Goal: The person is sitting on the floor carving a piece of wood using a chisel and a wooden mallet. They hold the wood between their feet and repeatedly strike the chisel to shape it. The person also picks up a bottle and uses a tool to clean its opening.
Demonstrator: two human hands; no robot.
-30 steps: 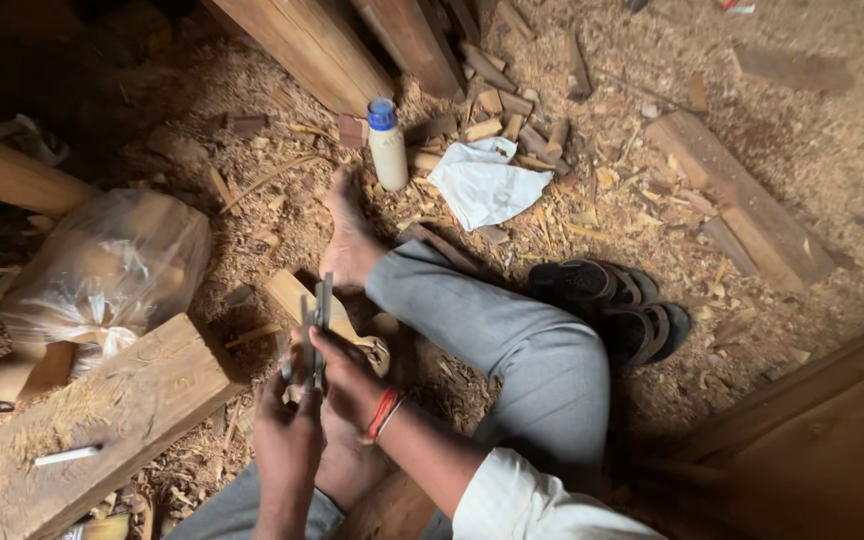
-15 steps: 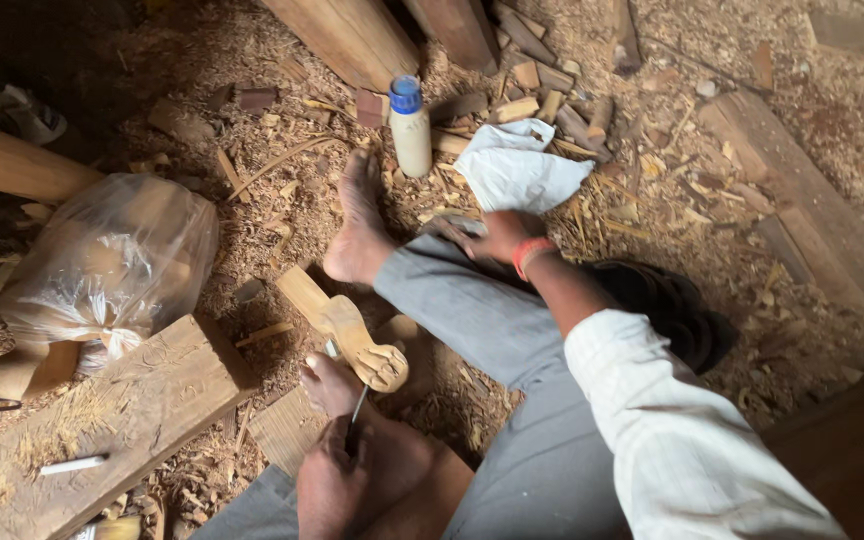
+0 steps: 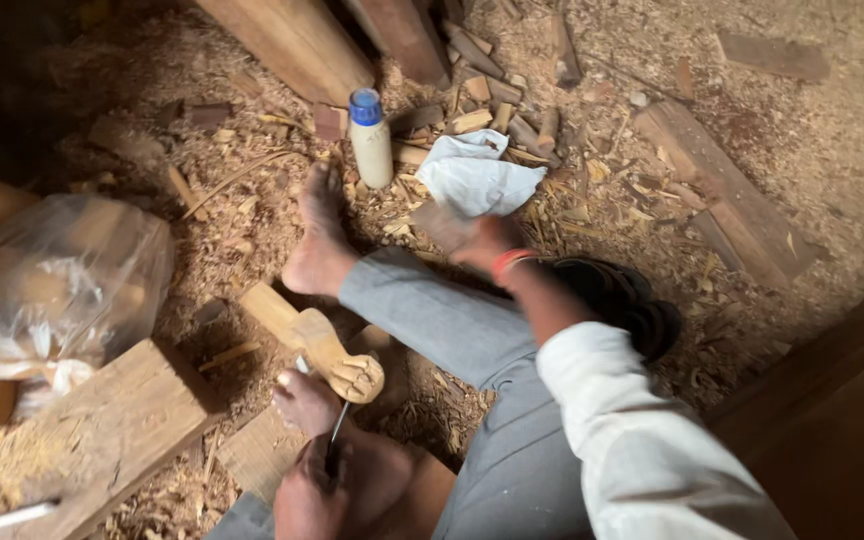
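Down here, line by line:

Carving: my carving (image 3: 322,345) lies on the shavings between my feet, touching my near foot (image 3: 304,400). Its long axis runs from upper left to lower right, plain handle end toward my far foot (image 3: 320,250), carved knobby end pointing down toward me.

Left hand: my left hand (image 3: 317,495) is closed around a thin metal tool (image 3: 337,438). The tool's tip points up toward the carved end, just beside it; I cannot tell whether they touch.

Right hand: my right hand (image 3: 477,240) is blurred, reaching out over my knee toward the white cloth (image 3: 477,180). It seems loosely open, but I cannot tell for sure, nor whether it touches the cloth.

Around: a bottle (image 3: 370,140) with a blue cap stands upright just left of the cloth. A clear bag (image 3: 62,290) sits at left. A plank (image 3: 92,430) lies below it. Dark sandals (image 3: 622,300) lie behind my right arm.

In the way: my grey trouser leg (image 3: 432,315) crosses between the carving and the cloth.
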